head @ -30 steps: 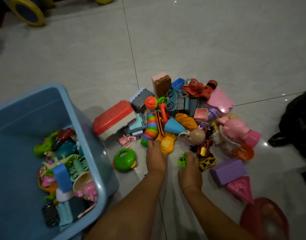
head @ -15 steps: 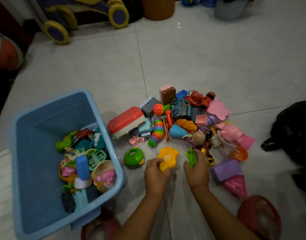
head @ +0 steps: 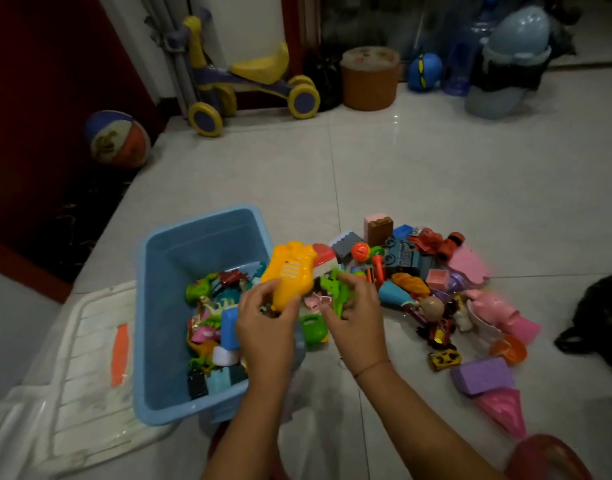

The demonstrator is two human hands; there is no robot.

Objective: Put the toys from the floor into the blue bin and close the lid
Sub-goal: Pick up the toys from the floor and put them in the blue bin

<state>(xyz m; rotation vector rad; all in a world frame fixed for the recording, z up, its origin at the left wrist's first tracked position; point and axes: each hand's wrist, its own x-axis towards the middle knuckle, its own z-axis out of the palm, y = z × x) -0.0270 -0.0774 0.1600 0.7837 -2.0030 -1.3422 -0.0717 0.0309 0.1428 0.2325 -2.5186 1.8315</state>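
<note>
The blue bin [head: 166, 306] stands open on the floor at centre left, with several small toys heaped in its right half. My left hand [head: 266, 327] grips a yellow toy phone [head: 292, 271] and holds it up over the bin's right rim. Beside it, my right hand [head: 355, 315] pinches a small green plastic toy [head: 334, 285] above the floor. A pile of toys [head: 432, 285] lies on the tiles to the right of the bin. The white lid [head: 90, 362] with an orange latch lies flat on the floor left of the bin.
A purple block [head: 483, 375] and a pink cone-shaped toy [head: 502, 410] lie at the right front. A ride-on trike [head: 249, 81], a ball [head: 117, 138], a brown stool [head: 370, 77] and a water jug stand along the far wall. A black bag [head: 599, 313] lies at the right edge.
Both hands rose off the floor and moved left toward the bin, the left carrying the yellow phone, the right the green toy. The view tilted up, showing the far wall.
</note>
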